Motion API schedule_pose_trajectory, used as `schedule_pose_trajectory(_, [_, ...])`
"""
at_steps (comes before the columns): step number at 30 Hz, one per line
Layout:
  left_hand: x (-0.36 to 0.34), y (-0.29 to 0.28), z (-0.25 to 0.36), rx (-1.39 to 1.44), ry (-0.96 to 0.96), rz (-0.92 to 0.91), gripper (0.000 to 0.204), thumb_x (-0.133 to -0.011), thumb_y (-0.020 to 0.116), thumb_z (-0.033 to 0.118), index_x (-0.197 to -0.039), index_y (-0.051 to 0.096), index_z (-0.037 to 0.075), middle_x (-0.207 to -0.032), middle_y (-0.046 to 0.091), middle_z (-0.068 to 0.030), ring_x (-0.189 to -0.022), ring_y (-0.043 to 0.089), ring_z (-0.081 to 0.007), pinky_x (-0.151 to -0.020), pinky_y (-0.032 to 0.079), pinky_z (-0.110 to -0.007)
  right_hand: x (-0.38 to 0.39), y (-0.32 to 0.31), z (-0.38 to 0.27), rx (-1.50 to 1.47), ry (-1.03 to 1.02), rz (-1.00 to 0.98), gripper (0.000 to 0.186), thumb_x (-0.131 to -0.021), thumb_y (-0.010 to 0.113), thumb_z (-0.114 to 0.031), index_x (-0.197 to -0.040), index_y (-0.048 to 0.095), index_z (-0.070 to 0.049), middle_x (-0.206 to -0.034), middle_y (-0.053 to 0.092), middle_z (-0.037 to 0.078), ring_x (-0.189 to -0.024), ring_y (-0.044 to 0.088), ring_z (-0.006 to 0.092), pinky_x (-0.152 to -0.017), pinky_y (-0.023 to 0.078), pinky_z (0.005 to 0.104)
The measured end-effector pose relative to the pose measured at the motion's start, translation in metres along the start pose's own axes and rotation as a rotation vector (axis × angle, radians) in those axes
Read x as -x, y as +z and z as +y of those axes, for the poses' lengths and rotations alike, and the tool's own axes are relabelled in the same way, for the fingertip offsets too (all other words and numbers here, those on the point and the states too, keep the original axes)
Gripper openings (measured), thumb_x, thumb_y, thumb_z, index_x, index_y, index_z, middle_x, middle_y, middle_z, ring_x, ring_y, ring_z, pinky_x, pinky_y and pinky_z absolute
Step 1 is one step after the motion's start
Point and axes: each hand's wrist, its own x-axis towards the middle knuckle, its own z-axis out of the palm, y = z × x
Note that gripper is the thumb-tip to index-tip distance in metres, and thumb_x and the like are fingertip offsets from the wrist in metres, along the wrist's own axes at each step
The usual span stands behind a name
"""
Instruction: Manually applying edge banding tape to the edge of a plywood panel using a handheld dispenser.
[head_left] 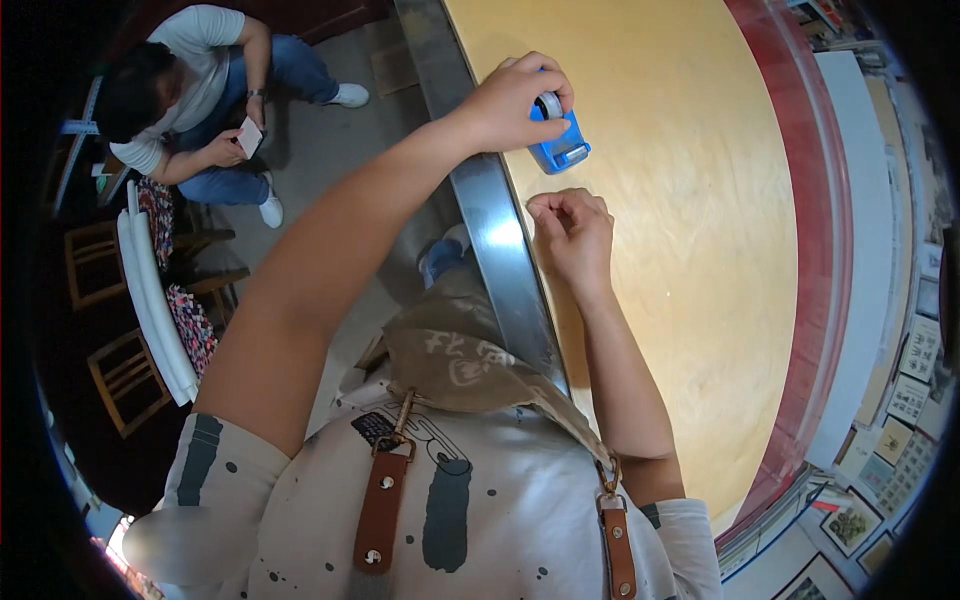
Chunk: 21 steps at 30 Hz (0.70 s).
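A blue tape dispenser [562, 152] with a roll of tape [547, 106] in it is on the pale wooden tabletop [690, 210], close to the table's left edge. My left hand [512, 104] is closed round the dispenser from above, its fingers and thumb on either side of the roll. Just below the dispenser's cutting end is my right hand [578, 232], apart from it. Its thumb and forefinger are pressed together in a pinch over the tabletop. Whether a bit of tape is between those fingertips, I cannot make out.
A metal strip [497, 225] runs along the table's left side, with a red band [790, 200] along its right. At the upper left a person [200, 110] sits holding a phone. Wooden chairs [125, 375] stand at the left. Framed pictures [853, 522] are at the lower right.
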Motion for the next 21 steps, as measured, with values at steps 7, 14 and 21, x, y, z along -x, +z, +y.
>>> schedule_pose_trajectory(7, [-0.002, -0.002, 0.006, -0.009, -0.008, 0.003, 0.021, -0.076, 0.074, 0.020, -0.093, 0.064, 0.012, -0.115, 0.055, -0.0072, -0.110, 0.054, -0.0304, -0.094, 0.045, -0.041, -0.006, 0.001, -0.003, -0.097, 0.201, 0.017, 0.025, -0.073, 0.085, -0.029, -0.072, 0.067, -0.011, -0.063, 0.058, 0.001, -0.065, 0.055, 0.0211, -0.070, 0.042, 0.0363])
schedule_pose_trajectory(14, [-0.002, -0.008, 0.008, 0.079, 0.022, -0.007, 0.022, -0.079, 0.074, 0.020, -0.096, 0.064, 0.011, -0.116, 0.054, -0.0109, -0.109, 0.054, -0.0313, -0.093, 0.044, -0.041, -0.024, -0.002, -0.014, -0.230, 0.258, 0.153, 0.029, -0.076, 0.085, -0.025, -0.075, 0.062, -0.008, -0.060, 0.054, 0.002, -0.054, 0.047, 0.0137, -0.058, 0.041, 0.0305])
schedule_pose_trajectory(21, [-0.003, -0.016, 0.006, 0.107, -0.030, -0.073, 0.012, -0.094, 0.056, 0.017, -0.097, 0.065, 0.009, -0.119, 0.055, -0.0149, -0.110, 0.054, -0.0335, -0.095, 0.043, -0.041, -0.074, -0.048, -0.022, -0.238, 0.279, -0.131, 0.015, -0.084, 0.076, -0.012, -0.094, 0.071, -0.001, -0.072, 0.059, 0.002, -0.063, 0.052, 0.0089, -0.059, 0.045, 0.0263])
